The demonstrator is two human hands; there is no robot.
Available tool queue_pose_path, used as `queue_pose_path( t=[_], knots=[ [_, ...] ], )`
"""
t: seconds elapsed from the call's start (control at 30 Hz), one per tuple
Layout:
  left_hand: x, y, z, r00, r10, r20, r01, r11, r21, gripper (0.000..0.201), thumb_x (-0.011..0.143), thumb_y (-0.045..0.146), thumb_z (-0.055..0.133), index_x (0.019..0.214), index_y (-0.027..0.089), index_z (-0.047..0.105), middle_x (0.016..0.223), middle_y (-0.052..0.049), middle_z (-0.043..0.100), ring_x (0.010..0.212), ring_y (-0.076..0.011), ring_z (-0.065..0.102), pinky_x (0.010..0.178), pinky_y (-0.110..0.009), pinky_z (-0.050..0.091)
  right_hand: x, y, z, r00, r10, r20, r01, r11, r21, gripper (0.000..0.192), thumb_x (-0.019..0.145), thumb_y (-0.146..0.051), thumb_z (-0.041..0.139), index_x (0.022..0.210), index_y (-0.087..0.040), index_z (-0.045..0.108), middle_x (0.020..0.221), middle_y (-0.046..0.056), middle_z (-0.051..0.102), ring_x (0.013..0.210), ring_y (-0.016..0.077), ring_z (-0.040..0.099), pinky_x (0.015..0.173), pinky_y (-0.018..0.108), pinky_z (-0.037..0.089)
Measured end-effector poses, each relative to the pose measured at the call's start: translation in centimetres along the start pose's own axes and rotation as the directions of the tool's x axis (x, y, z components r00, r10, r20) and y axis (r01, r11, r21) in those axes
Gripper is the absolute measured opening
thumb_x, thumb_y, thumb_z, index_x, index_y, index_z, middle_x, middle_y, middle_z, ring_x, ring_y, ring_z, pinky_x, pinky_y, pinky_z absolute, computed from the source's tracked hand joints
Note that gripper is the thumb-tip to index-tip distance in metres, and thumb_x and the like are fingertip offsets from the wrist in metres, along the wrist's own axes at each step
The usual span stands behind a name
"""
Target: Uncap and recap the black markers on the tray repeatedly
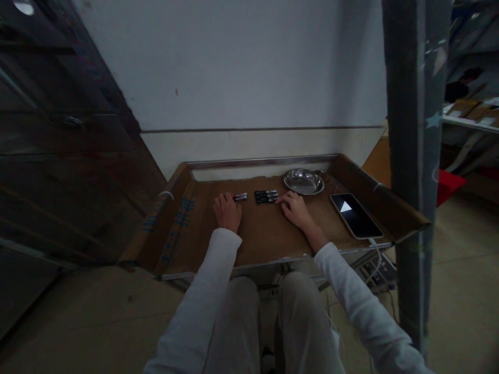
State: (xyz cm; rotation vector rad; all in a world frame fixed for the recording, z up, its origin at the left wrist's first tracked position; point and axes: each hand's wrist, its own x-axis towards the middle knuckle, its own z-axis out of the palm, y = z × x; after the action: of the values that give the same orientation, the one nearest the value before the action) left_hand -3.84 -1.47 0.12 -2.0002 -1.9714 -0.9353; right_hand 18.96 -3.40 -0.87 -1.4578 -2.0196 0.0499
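Observation:
My left hand point(228, 212) rests on the brown cardboard tabletop point(268, 234), its fingers a little bent and laid at the left end of a few small marker pens with red parts point(240, 197). Part of those pens is hidden by the fingers. To their right, several black marker pens point(266, 196) lie side by side in a short stack of rows, their pale-printed ends pointing right. At that right end, the fingertips of my right hand point(295, 209) touch or almost touch the nearest pen. The right fingers are loosely bent, and I see nothing gripped in them.
A shallow round metal dish point(304, 182) stands behind my right hand. A phone point(356, 215) with a white cable point(377, 254) lies at the right. Raised cardboard sides point(384, 202) edge the table. A wall point(253, 78) rises behind, and a grey post point(415, 156) stands at the right.

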Motion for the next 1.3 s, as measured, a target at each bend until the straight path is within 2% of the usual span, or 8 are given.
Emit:
queue_pose_path(
  t=[0.33,0.5,0.6,0.67,0.83,0.93,1.07,1.3],
  knots=[
    [-0.3,0.3,-0.7,0.992,0.019,0.126,-0.018,1.0,-0.006,0.014,0.088,0.027,0.047,0.096,0.017,0.052,0.1,-0.014,0.056,0.1,-0.0308,0.05,0.085,-0.049,0.038,0.0,-0.9,0.5,0.996,-0.035,-0.078,0.056,0.953,0.298,0.029,0.09,-0.022,0.039,0.114,-0.018,0.053,0.107,0.011,0.053,0.098,0.0201,0.054,0.087,0.034,0.044],
    [-0.6,1.7,-1.3,0.927,0.342,0.154,-0.265,0.888,-0.376,0.016,0.091,0.027,0.043,0.104,0.019,0.049,0.106,-0.009,0.054,0.098,-0.0204,0.054,0.088,-0.038,0.044,0.2,-2.0,1.0,0.993,0.021,-0.114,0.047,0.828,0.558,0.03,0.093,-0.035,0.037,0.116,-0.021,0.051,0.11,0.007,0.055,0.103,0.0169,0.053,0.094,0.033,0.041],
    [-0.9,2.6,-1.5,0.847,0.522,0.098,-0.397,0.745,-0.535,0.018,0.091,0.028,0.046,0.106,0.022,0.052,0.11,-0.006,0.048,0.102,-0.0165,0.053,0.091,-0.032,0.045,0.2,-2.3,1.2,0.994,0.113,0.007,-0.081,0.668,0.74,0.031,0.092,-0.041,0.039,0.11,-0.022,0.055,0.094,0.003,0.06,0.081,0.0135,0.057,0.077,0.028,0.047],
    [-1.0,3.1,-1.6,0.831,0.555,0.04,-0.438,0.697,-0.568,0.019,0.089,0.028,0.051,0.107,0.023,0.054,0.108,-0.006,0.047,0.103,-0.0161,0.053,0.093,-0.032,0.045,0.3,-2.4,1.3,0.979,0.146,0.142,-0.196,0.498,0.845,0.028,0.089,-0.042,0.046,0.103,-0.022,0.058,0.076,-0.001,0.059,0.063,0.0111,0.054,0.06,0.025,0.045],
    [-1.3,3.5,-1.4,0.856,0.51,-0.089,-0.446,0.638,-0.628,0.036,0.084,0.027,0.059,0.118,0.022,0.048,0.104,-0.006,0.055,0.095,-0.0169,0.057,0.086,-0.034,0.049,0.3,-2.4,0.9,0.91,0.065,0.409,-0.408,-0.027,0.913,0.021,0.076,-0.028,0.065,0.095,-0.018,0.064,0.081,0.0,0.063,0.063,0.0086,0.056,0.055,0.02,0.043],
    [-1.4,3.5,-1.3,0.879,0.466,-0.1,-0.396,0.598,-0.697,0.041,0.084,0.028,0.06,0.122,0.021,0.045,0.106,-0.006,0.057,0.087,-0.0142,0.061,0.079,-0.03,0.052,0.4,-2.4,0.7,0.851,-0.02,0.525,-0.52,-0.182,0.835,0.016,0.076,-0.023,0.064,0.091,-0.016,0.065,0.077,0.0,0.064,0.065,0.0094,0.059,0.058,0.021,0.046],
    [-1.4,3.5,-1.6,0.896,0.422,-0.135,-0.377,0.564,-0.735,0.036,0.085,0.026,0.058,0.119,0.02,0.047,0.104,-0.006,0.058,0.084,-0.012,0.062,0.078,-0.027,0.053,0.6,-2.3,0.4,0.818,-0.019,0.575,-0.563,-0.237,0.792,0.015,0.082,-0.02,0.057,0.093,-0.016,0.065,0.083,0.002,0.067,0.068,0.0093,0.06,0.064,0.021,0.049],
    [-0.9,3.2,-2.4,0.915,0.323,-0.24,-0.394,0.594,-0.701,0.023,0.088,0.025,0.053,0.111,0.019,0.053,0.102,-0.006,0.06,0.088,-0.013,0.06,0.079,-0.029,0.052,0.8,-1.6,0.1,0.858,0.096,0.504,-0.49,-0.134,0.861,0.017,0.079,-0.018,0.061,0.094,-0.016,0.068,0.096,0.004,0.068,0.079,0.0098,0.062,0.079,0.023,0.052]
  ],
)
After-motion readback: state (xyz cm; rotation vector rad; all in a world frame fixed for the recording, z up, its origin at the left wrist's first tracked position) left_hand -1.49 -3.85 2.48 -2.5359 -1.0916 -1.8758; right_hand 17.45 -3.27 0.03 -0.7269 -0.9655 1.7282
